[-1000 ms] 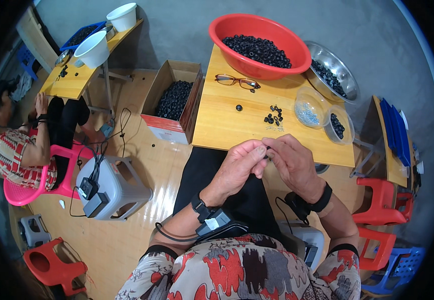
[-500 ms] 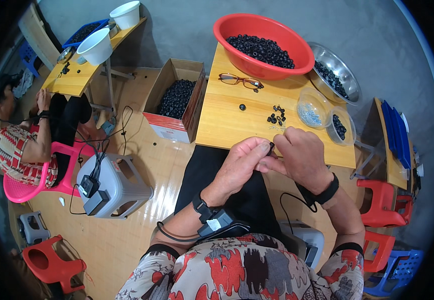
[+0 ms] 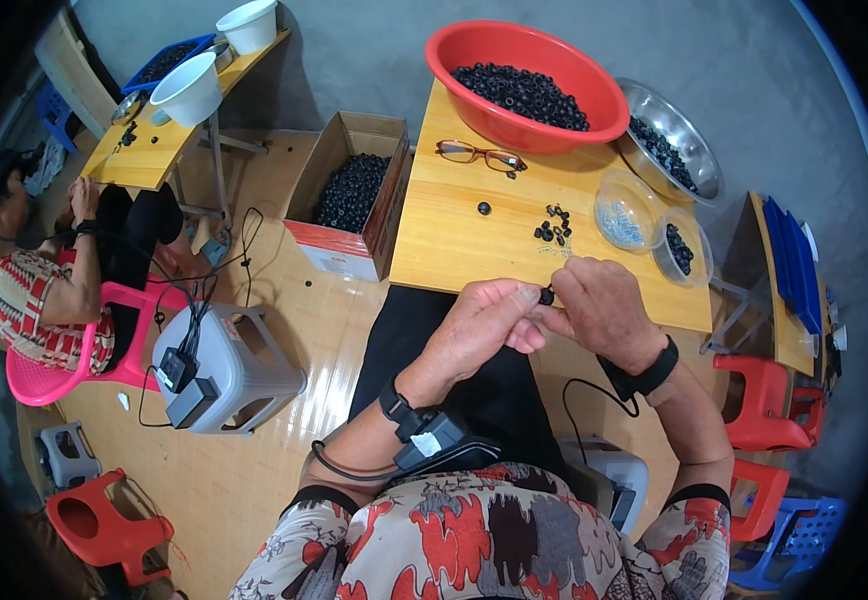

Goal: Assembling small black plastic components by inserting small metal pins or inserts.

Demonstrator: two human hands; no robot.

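Just past the near edge of the table (image 3: 434,262), my two hands meet over my lap. A small black ring-like part (image 3: 546,296) sits between the thumb and fingers of my left hand (image 3: 479,330). My right hand (image 3: 606,312) is closed against the same part; its fingertips hide whatever it pinches. Beyond them lies a loose group of small black parts (image 3: 554,228), with tiny pale pieces (image 3: 554,251) scattered beside it. One black round part (image 3: 484,208) rests apart to the left. Clear tubs hold tiny silvery-blue pieces (image 3: 619,226) and more black parts (image 3: 678,250).
A red basin (image 3: 444,62) and a steel bowl (image 3: 706,165), both with black parts, stand at the back. Glasses (image 3: 479,155) lie on the table. Left are an open carton (image 3: 339,262), a grey stool (image 3: 244,365) with cables, and a seated co-worker (image 3: 49,300).
The black part shows a little more between my fingertips. My right hand has shifted slightly downward, and the view has tilted a little.
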